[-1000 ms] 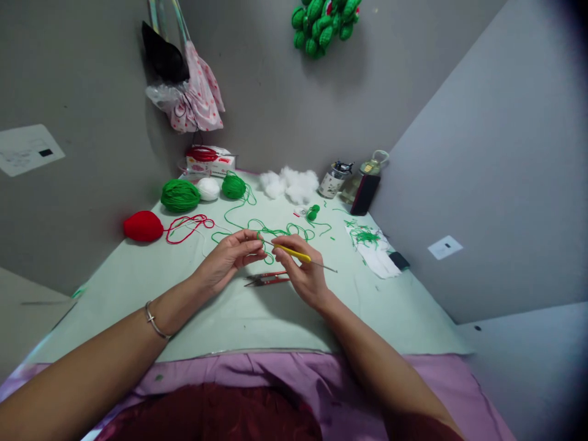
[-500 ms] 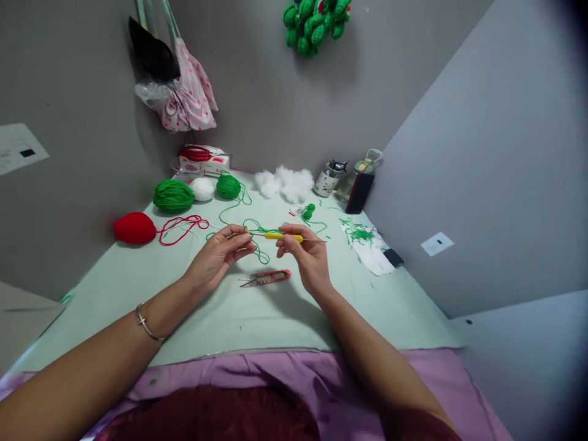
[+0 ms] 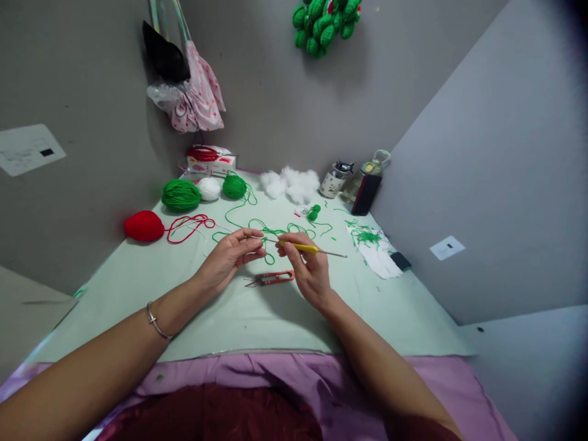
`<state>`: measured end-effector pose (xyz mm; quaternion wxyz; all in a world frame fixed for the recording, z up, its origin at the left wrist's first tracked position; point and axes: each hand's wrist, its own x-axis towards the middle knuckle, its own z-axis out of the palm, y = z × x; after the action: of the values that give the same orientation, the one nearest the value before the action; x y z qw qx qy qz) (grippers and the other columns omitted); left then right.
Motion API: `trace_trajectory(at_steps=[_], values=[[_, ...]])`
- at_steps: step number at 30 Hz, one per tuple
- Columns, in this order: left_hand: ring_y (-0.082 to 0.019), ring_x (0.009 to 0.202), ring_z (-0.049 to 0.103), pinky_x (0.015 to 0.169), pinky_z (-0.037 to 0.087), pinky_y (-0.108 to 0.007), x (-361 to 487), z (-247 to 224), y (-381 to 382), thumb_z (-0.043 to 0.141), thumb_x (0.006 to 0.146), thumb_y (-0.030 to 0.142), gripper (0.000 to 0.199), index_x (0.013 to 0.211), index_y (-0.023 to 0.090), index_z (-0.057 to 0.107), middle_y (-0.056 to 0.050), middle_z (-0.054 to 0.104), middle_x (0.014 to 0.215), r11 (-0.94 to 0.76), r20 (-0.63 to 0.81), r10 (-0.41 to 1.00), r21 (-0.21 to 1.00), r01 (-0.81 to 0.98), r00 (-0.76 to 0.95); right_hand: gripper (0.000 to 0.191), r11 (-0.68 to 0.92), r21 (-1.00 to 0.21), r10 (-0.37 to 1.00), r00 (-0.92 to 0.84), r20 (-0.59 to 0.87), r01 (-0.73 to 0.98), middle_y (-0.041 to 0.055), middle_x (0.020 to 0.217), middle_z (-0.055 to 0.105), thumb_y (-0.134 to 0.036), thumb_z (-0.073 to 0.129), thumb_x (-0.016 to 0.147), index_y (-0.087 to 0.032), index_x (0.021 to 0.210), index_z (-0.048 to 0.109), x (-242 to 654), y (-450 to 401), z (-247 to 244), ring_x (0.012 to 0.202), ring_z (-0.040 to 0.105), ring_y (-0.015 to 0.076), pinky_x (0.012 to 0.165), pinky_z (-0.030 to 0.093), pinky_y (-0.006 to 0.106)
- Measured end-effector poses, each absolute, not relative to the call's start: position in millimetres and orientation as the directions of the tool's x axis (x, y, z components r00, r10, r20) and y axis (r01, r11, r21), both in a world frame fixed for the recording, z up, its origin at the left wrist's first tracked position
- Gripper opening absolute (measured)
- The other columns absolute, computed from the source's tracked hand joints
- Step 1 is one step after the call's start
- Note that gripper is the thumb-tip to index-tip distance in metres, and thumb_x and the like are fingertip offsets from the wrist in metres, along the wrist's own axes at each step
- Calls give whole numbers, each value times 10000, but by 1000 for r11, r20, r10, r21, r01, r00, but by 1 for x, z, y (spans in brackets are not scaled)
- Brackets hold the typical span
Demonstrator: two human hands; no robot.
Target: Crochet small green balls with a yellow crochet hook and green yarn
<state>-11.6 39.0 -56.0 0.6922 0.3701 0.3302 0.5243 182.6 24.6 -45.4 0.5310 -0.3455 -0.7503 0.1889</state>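
Observation:
My right hand (image 3: 307, 263) is closed around a crochet hook with a yellow handle (image 3: 303, 247); its thin metal tip points left toward my other hand. My left hand (image 3: 234, 254) pinches at green yarn near that tip, and the work between its fingertips is too small to make out. Loose green yarn (image 3: 269, 260) hangs and loops on the table behind and between the hands. Red-handled thread snips (image 3: 275, 278) lie on the table just below the hands.
Red (image 3: 144, 226), green (image 3: 180, 195) and white yarn balls stand at the back left. White stuffing (image 3: 291, 184), a pen jar (image 3: 332, 180), a phone (image 3: 366, 195) and green scraps on white paper (image 3: 381, 260) lie at the back and right.
The hook has tilted, its rear end now lower and further right. Both hands appear slightly further right, as does the whole scene.

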Motion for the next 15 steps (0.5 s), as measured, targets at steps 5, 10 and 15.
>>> trace_trajectory(at_steps=[5,10,15], values=[[-154,785,711,848,569,-306,-12,-55,37,916,751,285,291,960,165,754,2,720,825,172,-63,969,869,-464,241,228,829,-256,465,-357,810,498,96,1003,783,-154,515,1036,-235,1186,667,184,23,-47,889,727,205,758,597,360],[-151,775,704,860,555,-309,-12,-55,38,915,750,294,302,972,169,754,8,712,822,171,-59,965,879,-446,255,219,837,-136,403,-427,810,531,88,911,765,-132,523,1015,-223,1154,665,185,23,-48,801,705,202,693,568,327],[-166,773,709,844,553,-319,-12,-57,37,914,748,304,291,957,178,755,-7,730,831,179,-57,956,890,-420,287,265,835,7,308,-478,823,550,89,911,771,-106,553,994,-217,1211,658,184,23,-46,780,691,203,691,572,314]])
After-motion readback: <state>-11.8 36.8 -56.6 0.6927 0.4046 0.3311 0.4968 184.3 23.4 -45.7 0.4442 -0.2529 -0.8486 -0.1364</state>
